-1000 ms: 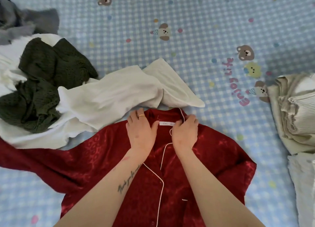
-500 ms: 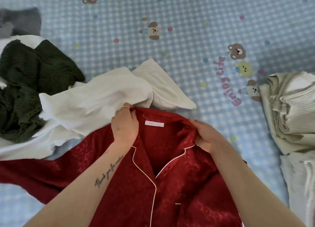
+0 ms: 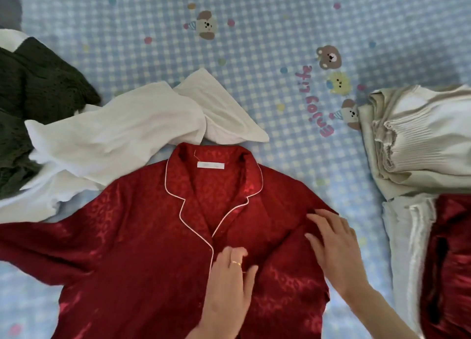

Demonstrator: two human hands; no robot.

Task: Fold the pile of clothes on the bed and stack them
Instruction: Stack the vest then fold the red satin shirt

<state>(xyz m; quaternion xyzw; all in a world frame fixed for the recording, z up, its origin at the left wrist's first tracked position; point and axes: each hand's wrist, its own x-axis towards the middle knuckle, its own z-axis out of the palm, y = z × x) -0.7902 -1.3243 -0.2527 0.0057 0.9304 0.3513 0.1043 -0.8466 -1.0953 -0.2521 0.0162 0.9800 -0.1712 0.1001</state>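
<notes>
We are smoothing the red pajama shirt (image 3: 142,236) lying flat, collar up, at the bed's (image 3: 280,58) near edge.

Our left hand (image 3: 226,295) and right hand (image 3: 336,252) are resting on its front, fingers straight, gripping nothing. White garment (image 3: 114,140) and green knit (image 3: 33,89) are lying toward the left edge, folded cream stack (image 3: 418,145) at the right edge.
</notes>
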